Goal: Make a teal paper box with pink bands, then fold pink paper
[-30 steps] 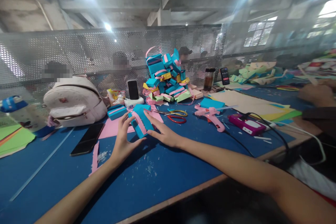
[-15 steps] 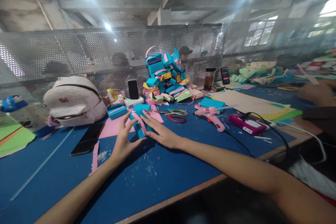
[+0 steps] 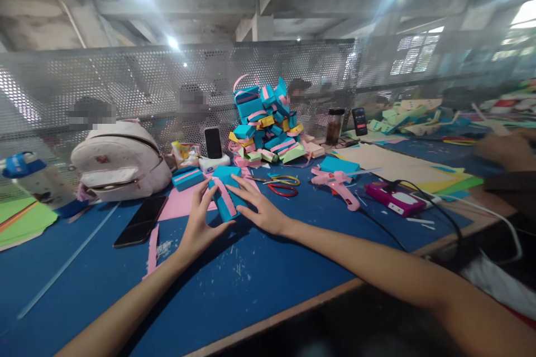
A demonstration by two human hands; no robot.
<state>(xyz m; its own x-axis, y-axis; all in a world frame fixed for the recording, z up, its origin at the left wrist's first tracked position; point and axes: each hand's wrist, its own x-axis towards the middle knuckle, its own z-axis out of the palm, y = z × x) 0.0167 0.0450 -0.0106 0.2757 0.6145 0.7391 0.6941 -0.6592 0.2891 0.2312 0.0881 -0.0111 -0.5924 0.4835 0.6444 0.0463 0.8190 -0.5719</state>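
A small blue paper box [image 3: 226, 211] with a pink paper strip [image 3: 225, 196] across it is between my hands, tilted above the blue tabletop. My left hand [image 3: 201, 223] grips its left side, the thumb stretched along the near edge. From the right, my right hand [image 3: 262, 209] holds the box, fingers on its top and side. The pink strip lies flat on the box's upper face. Behind it is another blue piece [image 3: 227, 172], partly covered; whether it joins the box I cannot tell. A blue box with a pink band [image 3: 187, 178] sits to the left.
Scissors [image 3: 282, 183], a pink glue gun [image 3: 337, 185] and a purple device with cables [image 3: 393, 198] lie right. A pile of paper boxes [image 3: 268, 122] stands behind. Left are a black phone [image 3: 140, 222], a white backpack [image 3: 121, 162] and a bottle [image 3: 46, 187]. Another person's hand [image 3: 508, 150] is far right.
The pink strip bowed up from the box before; now it lies flat against it. My right fingers have drawn slightly right, off the strip, while my left hand has barely shifted.
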